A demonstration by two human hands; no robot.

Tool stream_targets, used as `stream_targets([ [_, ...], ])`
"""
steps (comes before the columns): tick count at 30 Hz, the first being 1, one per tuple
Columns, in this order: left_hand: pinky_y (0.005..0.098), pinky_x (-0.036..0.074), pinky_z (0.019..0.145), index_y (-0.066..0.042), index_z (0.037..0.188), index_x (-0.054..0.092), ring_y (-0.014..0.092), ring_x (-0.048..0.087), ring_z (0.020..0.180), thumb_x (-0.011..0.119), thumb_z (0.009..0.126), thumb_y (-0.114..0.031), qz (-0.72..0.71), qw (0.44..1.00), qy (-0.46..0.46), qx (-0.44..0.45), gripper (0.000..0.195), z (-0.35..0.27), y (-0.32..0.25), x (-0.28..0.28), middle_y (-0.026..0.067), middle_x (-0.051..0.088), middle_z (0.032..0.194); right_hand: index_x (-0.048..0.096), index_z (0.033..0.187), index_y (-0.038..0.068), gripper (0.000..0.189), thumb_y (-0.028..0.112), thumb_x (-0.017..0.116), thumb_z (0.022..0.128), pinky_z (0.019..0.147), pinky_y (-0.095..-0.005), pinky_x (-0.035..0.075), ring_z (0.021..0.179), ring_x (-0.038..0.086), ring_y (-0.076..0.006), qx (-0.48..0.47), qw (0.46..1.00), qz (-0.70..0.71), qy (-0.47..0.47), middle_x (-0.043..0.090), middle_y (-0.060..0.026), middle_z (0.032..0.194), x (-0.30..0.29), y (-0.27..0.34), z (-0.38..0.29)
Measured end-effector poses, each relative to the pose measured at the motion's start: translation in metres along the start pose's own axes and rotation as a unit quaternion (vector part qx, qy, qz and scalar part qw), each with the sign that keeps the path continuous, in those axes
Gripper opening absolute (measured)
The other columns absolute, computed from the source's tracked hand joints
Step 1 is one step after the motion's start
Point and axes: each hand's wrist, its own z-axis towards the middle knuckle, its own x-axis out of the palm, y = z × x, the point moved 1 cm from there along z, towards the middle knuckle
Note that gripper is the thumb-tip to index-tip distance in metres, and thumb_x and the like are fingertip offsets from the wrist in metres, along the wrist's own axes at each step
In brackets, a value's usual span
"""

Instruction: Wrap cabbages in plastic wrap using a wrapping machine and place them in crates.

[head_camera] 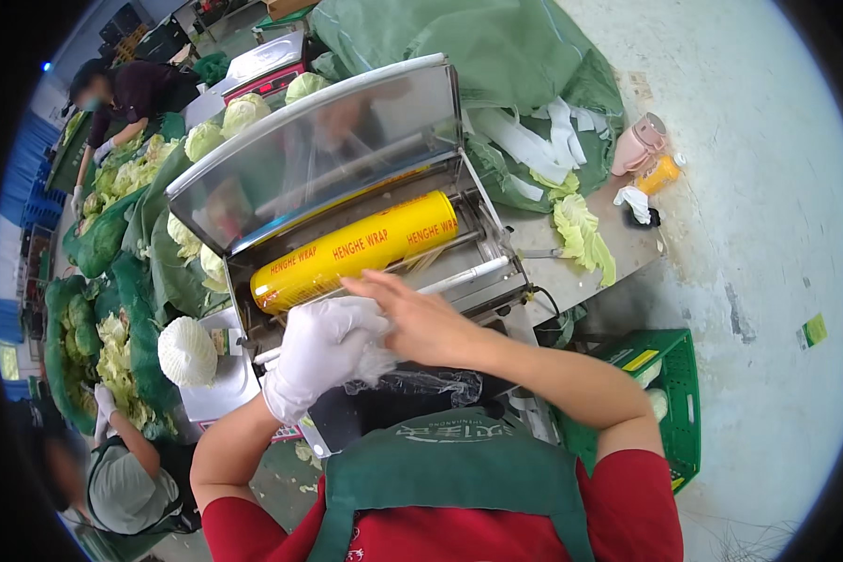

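Observation:
My left hand, in a white glove, is closed around crumpled clear plastic film at the front of an open wrapping machine. Bare, my right hand meets the left one, its index finger stretched toward the film roll. Whether its hidden fingers pinch the film I cannot tell. Behind the hands, a yellow-printed roll of wrap lies in the metal tray of the wrapping machine. The machine's clear lid is raised. More loose film lies over the dark plate in front.
At left, a cabbage in white foam net sits on a scale. Bare cabbages line the lid's far side. A green crate stands at right. Two co-workers handle vegetables at left. A pink bottle stands back right.

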Motion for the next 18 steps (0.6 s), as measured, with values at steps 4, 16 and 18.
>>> stream_targets([
  [4, 0.0382, 0.051, 0.08, -0.011, 0.085, 0.069, 0.03, 0.065, 0.087, 0.071, 0.062, 0.0, 0.179, 0.976, -0.064, 0.103, 0.026, 0.006, -0.02, -0.018, 0.0083, 0.068, 0.093, 0.052, 0.131, 0.006, 0.05, 0.002, 0.062, 0.082, 0.106, -0.0373, 0.038, 0.129, 0.046, -0.0329, -0.072, 0.964, 0.252, -0.055, 0.046, -0.0181, 0.14, 0.033, -0.013, 0.028],
  [16, 0.0459, 0.027, 0.114, -0.009, 0.144, 0.041, 0.039, 0.031, 0.14, 0.074, 0.071, -0.005, 0.262, 0.956, 0.039, -0.125, 0.08, -0.065, 0.091, -0.059, 0.0152, 0.041, 0.147, 0.059, 0.116, 0.003, 0.037, -0.006, 0.034, 0.09, 0.053, -0.0214, 0.037, 0.064, 0.048, -0.0038, 0.108, 0.841, 0.528, -0.047, 0.06, -0.0006, 0.082, 0.035, 0.016, 0.012],
  [18, 0.0456, 0.026, 0.114, -0.01, 0.147, 0.037, 0.039, 0.031, 0.14, 0.079, 0.066, -0.012, 0.266, 0.955, 0.052, -0.116, 0.091, -0.066, 0.102, -0.05, 0.0152, 0.039, 0.148, 0.059, 0.118, 0.002, 0.036, -0.004, 0.035, 0.092, 0.054, -0.0211, 0.038, 0.065, 0.05, -0.0038, 0.137, 0.859, 0.492, -0.039, 0.061, -0.0012, 0.084, 0.025, 0.028, 0.005],
])
